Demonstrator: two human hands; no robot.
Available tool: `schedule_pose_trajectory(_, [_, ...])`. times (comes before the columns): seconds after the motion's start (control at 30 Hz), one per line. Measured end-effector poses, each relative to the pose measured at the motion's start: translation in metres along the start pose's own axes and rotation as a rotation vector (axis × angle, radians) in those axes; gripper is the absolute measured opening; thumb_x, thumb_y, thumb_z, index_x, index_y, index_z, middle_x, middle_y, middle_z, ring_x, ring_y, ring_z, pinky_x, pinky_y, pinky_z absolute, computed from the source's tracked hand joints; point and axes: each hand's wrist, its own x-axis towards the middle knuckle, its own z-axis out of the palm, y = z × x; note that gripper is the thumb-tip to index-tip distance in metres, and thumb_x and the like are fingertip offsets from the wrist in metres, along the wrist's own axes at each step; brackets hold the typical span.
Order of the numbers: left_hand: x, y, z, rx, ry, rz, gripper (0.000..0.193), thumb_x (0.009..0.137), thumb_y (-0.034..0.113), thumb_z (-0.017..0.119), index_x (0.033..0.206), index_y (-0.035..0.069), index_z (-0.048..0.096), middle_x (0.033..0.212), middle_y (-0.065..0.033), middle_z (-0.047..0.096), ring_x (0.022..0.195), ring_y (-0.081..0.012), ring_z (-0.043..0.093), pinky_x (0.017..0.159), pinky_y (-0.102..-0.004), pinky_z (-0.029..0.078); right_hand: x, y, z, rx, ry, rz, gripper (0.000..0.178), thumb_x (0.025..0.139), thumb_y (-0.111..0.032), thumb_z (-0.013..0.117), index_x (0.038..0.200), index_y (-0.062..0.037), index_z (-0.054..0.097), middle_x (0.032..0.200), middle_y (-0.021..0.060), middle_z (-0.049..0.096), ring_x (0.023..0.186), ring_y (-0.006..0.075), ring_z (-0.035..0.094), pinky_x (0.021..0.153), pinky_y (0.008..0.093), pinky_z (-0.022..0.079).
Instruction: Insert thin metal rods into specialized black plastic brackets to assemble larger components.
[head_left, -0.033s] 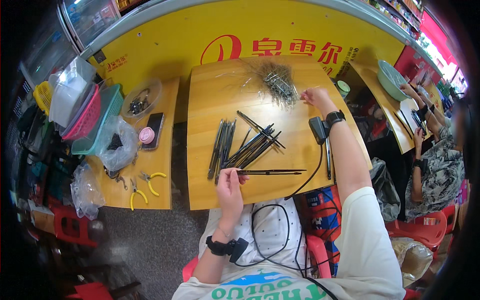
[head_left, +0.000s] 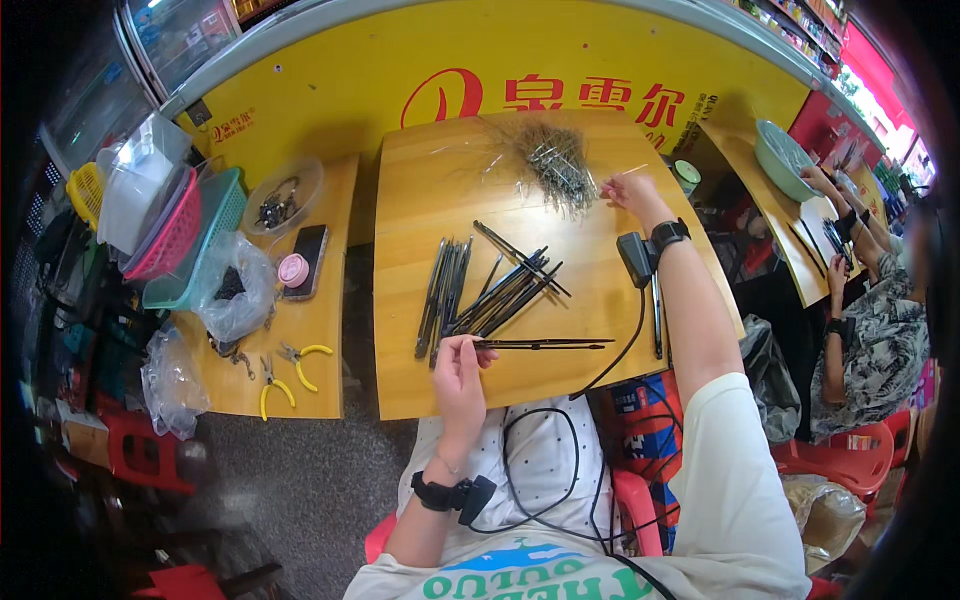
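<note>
Left hand (head_left: pixel 460 365) pinches the near end of a long thin black rod assembly (head_left: pixel 545 344), fingers closed on it, the piece lying flat along the front of the wooden table (head_left: pixel 420 190) and pointing to the person's right. Right hand (head_left: pixel 628 188) is stretched out to the far side, fingertips at the edge of a tangled heap of small metal pins (head_left: pixel 555 165) — whether it has one pinched I cannot tell; the fingers look nearly closed. Between the hands lies a fan of more black rods (head_left: pixel 500 290), and a tidier bundle of black rods (head_left: pixel 440 295) lies just left of it. Judgement: the step seems to be drawing one pin from the heap to fit to the held rod. To do it well — pull a single pin clear of the tangle without dragging the rest, keep the left pinch steady so the rod stays level on the table. On the side table at left: yellow-handled pliers (head_left: pixel 300 365), a phone (head_left: pixel 308 255), a clear dish of metal parts (head_left: pixel 275 200), stacked plastic baskets (head_left: pixel 190 240). Another person's hands (head_left: pixel 835 270) work at a table on the far right.
</note>
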Motion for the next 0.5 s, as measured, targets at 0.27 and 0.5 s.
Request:
schedule_pose_trajectory(0.27, [0.001,-0.002,-0.002,-0.016,-0.051,-0.026,0.023,0.100,0.022,0.042,0.095,0.002,0.052,0.078,-0.0044,0.060,0.071,-0.0086,0.054,0.069,-0.0222,0.044,0.020,-0.002,0.016,-0.302,0.057,-0.108,0.011,0.089,-0.009,0.057,0.090,0.0012,0.061,0.076,0.0108,0.064,0.055,0.0169,0.061,0.041,0.0223,0.042])
schedule_pose_trajectory(0.5, [0.001,0.000,-0.003,-0.013,-0.052,-0.031,0.023,0.099,0.023,0.042,0.095,0.002,0.052,0.078,-0.0040,0.059,0.072,-0.0085,0.054,0.070,-0.0222,0.044,0.011,0.000,0.021,-0.074,0.220,-0.322,0.014,0.088,-0.008,0.058,0.094,0.0054,0.059,0.071,0.0121,0.063,0.057,0.0191,0.064,0.043,0.0247,0.045])
